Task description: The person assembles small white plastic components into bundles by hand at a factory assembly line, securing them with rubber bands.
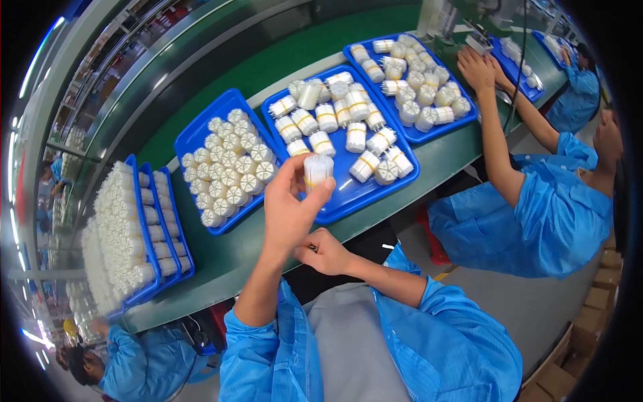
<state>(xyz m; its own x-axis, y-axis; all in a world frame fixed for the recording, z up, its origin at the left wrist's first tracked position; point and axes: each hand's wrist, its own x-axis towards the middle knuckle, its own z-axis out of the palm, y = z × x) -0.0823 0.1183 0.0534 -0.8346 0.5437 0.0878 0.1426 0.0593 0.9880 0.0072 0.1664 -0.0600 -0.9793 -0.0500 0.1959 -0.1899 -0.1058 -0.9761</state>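
On a long green table (429, 167) sit blue trays (348, 194) of white bundles, and above the middle tray the left hand (289, 208) pinches a small white ribbed cylinder (317, 170) upright, while the right hand (328, 253) curls clenched below, near the table edge.

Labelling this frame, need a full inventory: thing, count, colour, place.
white cylinder: one, white, held up in left hand
blue trays: several, blue, along the bench
white cylinders: many, white, some yellow-banded, filling the trays
green bench: one, green, across the frame
co-worker: one, blue coat, right, hands at far tray
left hand: pinching the cylinder
right hand: closed on something small, cannot tell what
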